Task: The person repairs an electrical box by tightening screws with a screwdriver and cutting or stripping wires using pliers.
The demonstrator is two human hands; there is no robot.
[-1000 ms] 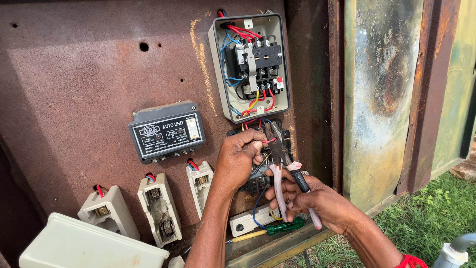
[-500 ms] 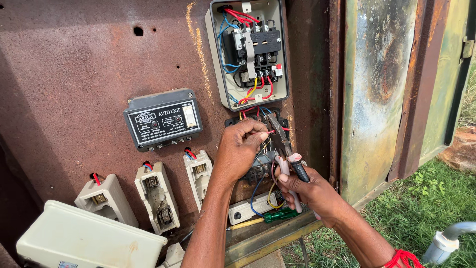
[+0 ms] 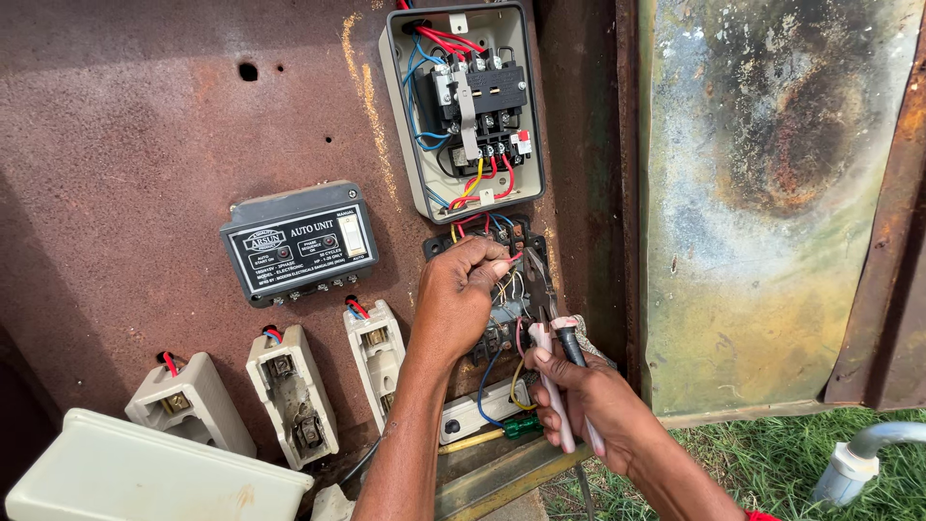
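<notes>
Pliers (image 3: 559,381) in right hand (image 3: 588,405)

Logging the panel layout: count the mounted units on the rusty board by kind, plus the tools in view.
Open contactor box: 1
Grey control unit: 1
White fuse carriers: 3
Black terminal block, touched by left hand: 1
Pliers in right hand: 1
Green-handled screwdriver: 1
Total: 8

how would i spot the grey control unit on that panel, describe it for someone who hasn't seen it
On the rusty metal panel, look left of the open contactor box. The grey control unit sits tilted above three white fuse holders; it alone has a closed grey case with a black label face.
</notes>
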